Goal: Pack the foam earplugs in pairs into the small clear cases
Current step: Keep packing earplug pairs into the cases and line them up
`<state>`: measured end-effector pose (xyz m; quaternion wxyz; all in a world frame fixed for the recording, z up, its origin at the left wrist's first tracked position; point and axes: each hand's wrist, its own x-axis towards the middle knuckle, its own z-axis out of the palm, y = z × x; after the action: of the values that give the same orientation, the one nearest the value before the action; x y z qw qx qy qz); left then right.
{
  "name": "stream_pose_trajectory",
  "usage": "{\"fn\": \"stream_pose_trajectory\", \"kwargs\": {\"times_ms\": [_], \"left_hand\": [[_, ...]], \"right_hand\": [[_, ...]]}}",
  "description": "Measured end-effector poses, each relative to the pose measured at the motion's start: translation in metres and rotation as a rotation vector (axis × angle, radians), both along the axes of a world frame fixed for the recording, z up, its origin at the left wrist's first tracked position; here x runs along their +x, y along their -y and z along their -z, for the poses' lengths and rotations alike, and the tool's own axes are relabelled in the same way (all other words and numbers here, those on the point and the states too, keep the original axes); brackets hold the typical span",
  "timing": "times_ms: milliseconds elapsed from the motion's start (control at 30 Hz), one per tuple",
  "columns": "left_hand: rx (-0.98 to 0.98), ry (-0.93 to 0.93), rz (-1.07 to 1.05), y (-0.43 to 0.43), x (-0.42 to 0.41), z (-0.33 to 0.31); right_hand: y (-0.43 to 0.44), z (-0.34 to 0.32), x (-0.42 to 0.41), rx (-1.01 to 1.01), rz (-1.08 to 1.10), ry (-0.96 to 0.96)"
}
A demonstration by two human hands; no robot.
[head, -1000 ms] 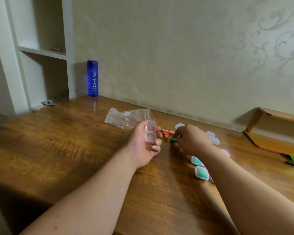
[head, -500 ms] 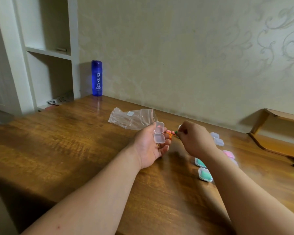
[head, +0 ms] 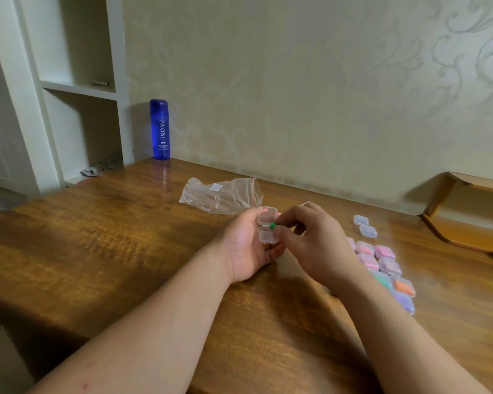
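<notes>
My left hand point(head: 246, 245) holds a small clear case point(head: 267, 224) with its lid hinged open, above the wooden table point(head: 125, 237). My right hand point(head: 310, 237) pinches a green foam earplug point(head: 272, 225) right at the open case. A pink earplug tip point(head: 279, 214) shows just behind the case. To the right lie several shut cases with pink, green, orange and purple earplugs point(head: 382, 265). Two empty clear cases point(head: 365, 226) sit behind them.
A crumpled clear zip bag point(head: 219, 194) lies on the table behind my hands. A blue bottle point(head: 160, 129) stands at the wall by white shelves point(head: 77, 89). A wooden tray point(head: 467, 211) sits at the far right.
My right hand lifted the green earplug off the table and brought it left to the open case. The camera swung, bringing the filled cases into view.
</notes>
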<state>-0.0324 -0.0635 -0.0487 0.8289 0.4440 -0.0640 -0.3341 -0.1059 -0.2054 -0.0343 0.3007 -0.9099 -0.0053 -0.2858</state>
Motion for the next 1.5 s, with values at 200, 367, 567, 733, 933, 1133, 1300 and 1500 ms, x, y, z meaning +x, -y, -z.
{"fn": "stream_pose_trajectory", "kwargs": {"times_ms": [200,367,567,733,933,1133,1300,1500], "left_hand": [[0.029,0.038,0.014,-0.001,0.000,-0.001],[0.036,0.066,0.027,-0.002,-0.002,0.001],[0.031,0.048,0.007,0.001,-0.003,0.000],[0.074,0.025,-0.065,0.003,-0.002,-0.003],[0.065,-0.036,-0.303,0.004,0.001,-0.009],[0.060,-0.054,-0.330,-0.005,0.008,-0.009],[0.061,-0.040,-0.298,-0.003,0.007,-0.007],[0.051,-0.018,-0.275,-0.005,0.007,-0.005]], "right_hand": [[-0.007,0.003,0.005,-0.207,-0.009,-0.069],[-0.006,0.004,0.004,-0.191,-0.008,-0.075],[0.004,0.002,0.001,-0.023,0.057,-0.025],[0.021,0.004,0.007,0.066,0.174,0.000],[0.048,-0.003,-0.003,0.157,0.288,-0.008],[0.063,-0.014,0.031,-0.012,0.364,-0.221],[0.068,-0.014,0.060,-0.268,0.369,-0.447],[0.064,-0.011,0.079,-0.450,0.388,-0.595]]}}
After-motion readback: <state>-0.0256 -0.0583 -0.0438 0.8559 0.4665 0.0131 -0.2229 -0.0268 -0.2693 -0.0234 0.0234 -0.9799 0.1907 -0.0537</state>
